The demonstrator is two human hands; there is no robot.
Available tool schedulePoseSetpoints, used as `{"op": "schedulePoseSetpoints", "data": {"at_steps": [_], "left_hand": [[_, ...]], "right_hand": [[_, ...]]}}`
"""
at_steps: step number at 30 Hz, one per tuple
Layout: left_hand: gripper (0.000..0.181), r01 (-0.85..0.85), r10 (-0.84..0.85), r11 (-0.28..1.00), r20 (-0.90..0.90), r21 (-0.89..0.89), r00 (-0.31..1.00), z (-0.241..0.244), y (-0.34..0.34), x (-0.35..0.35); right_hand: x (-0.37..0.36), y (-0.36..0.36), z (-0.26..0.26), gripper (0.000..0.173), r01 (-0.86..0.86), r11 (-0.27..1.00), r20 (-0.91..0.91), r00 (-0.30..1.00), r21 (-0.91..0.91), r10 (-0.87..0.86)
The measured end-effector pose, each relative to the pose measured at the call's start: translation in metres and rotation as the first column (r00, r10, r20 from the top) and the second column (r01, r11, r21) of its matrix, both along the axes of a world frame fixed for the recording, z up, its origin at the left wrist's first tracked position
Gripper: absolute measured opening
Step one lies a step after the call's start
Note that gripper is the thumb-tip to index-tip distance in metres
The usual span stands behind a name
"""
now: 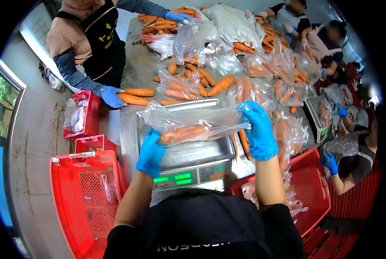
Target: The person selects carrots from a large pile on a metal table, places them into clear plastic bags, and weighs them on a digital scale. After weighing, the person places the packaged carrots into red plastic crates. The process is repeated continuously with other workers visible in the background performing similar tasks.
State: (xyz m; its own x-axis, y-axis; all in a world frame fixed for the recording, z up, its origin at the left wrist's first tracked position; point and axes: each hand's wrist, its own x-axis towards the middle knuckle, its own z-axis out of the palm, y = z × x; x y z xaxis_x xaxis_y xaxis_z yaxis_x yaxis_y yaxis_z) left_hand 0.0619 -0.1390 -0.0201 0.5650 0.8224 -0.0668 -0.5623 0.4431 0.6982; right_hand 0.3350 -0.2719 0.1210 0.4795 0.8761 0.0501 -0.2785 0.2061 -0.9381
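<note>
A clear plastic bag (199, 118) with carrots (183, 132) in it is stretched sideways above the steel pan of a digital weighing scale (193, 155). My right hand (259, 132), in a blue glove, grips the bag's right end, where the plastic is slack. At the other end my left hand (151, 153), gloved alike, holds the bag by its carrot-filled part; its fingertips are partly hidden behind the plastic. Green digits glow on the scale's display (172, 179). Beyond the pan lie loose carrots (220, 85) and another bag of carrots (180, 87).
Across the table (131, 71) a co-worker's gloved hand (113, 97) touches carrots. Red crates stand at left (58, 181) and right (322, 194). A large white sack (233, 24) lies at the back. Other people work on the right near a second scale (317, 118).
</note>
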Motion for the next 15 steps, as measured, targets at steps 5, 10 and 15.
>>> {"op": "schedulePoseSetpoints", "data": {"at_steps": [5, 10, 15], "left_hand": [[0.041, -0.152, 0.167, 0.986, -0.311, 0.073, 0.936, 0.032, 0.023, -0.054], [0.031, 0.095, 0.088, 0.954, -0.569, 0.284, 0.818, -0.038, 0.047, -0.153], [0.022, 0.128, -0.106, 0.991, -0.778, -0.033, 0.619, -0.132, 0.069, -0.223]], "right_hand": [[0.001, -0.05, 0.02, 0.034, 0.067, 0.993, 0.163, 0.985, -0.095, -0.051], [-0.011, -0.081, -0.003, 0.039, 0.076, 0.994, 0.081, 0.994, -0.072, -0.07], [-0.007, -0.101, -0.024, 0.044, 0.081, 0.993, 0.031, 0.996, 0.087, -0.084]]}}
